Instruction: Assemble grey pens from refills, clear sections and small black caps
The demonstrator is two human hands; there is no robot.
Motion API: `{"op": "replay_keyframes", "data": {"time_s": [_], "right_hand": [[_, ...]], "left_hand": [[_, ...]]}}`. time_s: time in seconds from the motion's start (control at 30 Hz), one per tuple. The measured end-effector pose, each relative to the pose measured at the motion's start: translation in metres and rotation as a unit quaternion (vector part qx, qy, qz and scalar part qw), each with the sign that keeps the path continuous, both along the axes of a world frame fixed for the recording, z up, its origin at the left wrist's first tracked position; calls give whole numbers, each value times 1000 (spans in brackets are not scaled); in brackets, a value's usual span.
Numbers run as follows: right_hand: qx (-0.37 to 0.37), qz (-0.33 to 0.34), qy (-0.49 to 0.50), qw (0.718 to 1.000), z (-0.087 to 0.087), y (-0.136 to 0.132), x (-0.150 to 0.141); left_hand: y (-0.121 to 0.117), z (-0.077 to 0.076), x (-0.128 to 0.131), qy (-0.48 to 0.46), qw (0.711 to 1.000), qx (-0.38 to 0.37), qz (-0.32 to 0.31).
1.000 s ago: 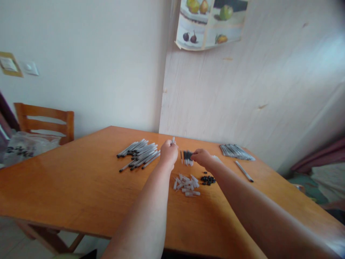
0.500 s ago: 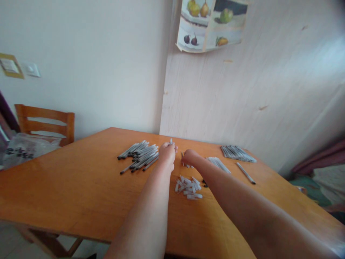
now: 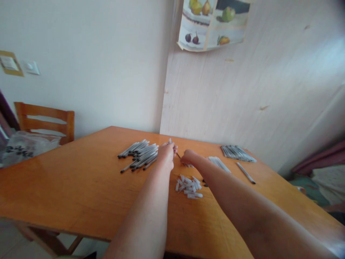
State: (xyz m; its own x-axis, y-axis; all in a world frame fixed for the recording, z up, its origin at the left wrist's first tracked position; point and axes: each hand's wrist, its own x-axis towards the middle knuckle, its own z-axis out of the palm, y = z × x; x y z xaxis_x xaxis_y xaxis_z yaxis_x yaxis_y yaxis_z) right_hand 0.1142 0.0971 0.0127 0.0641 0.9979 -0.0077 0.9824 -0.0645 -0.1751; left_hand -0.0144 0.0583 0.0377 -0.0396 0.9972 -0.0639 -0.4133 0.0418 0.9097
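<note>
My left hand [image 3: 166, 154] is closed round a thin grey pen barrel [image 3: 170, 141] whose end sticks up above the fingers. My right hand [image 3: 189, 157] is pinched on a thin dark refill [image 3: 178, 155] that points toward the left hand. Both hands sit close together over the orange wooden table [image 3: 81, 187]. A heap of grey pens with black ends [image 3: 138, 154] lies just left of my left hand. Small clear caps [image 3: 188, 186] lie in a pile near my forearms.
A row of pale tubes [image 3: 219, 163], a bundle of grey barrels [image 3: 236, 152] and a single pen [image 3: 245, 172] lie at the right. A wooden chair [image 3: 44, 120] and a plastic bag [image 3: 25, 145] stand at the left. A fruit poster [image 3: 212, 23] hangs on the wall.
My right hand has moved left from the small pile of refills toward the left hand, now holding a dark refill near the barrel. The left hand has barely moved.
</note>
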Motion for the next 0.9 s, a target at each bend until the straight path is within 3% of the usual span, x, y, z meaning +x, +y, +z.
{"op": "replay_keyframes", "data": {"time_s": [0.2,0.4,0.47,0.63,0.77,0.9], "right_hand": [[4,-48,23,999,-1,-11,5],[47,-13,107,993,9,-47,12],[92,12,163,982,12,-63,13],[174,40,166,970,15,-98,15],[213,58,204,954,13,-115,22],[286,33,214,933,6,-128,39]], "left_hand": [[1,-4,0,32,999,2,10],[-1,-9,3,114,993,31,26],[-4,-11,5,148,988,46,12],[-16,-10,13,186,976,86,-76],[-23,-5,16,149,978,88,-116],[-26,2,16,29,986,48,-157]]}}
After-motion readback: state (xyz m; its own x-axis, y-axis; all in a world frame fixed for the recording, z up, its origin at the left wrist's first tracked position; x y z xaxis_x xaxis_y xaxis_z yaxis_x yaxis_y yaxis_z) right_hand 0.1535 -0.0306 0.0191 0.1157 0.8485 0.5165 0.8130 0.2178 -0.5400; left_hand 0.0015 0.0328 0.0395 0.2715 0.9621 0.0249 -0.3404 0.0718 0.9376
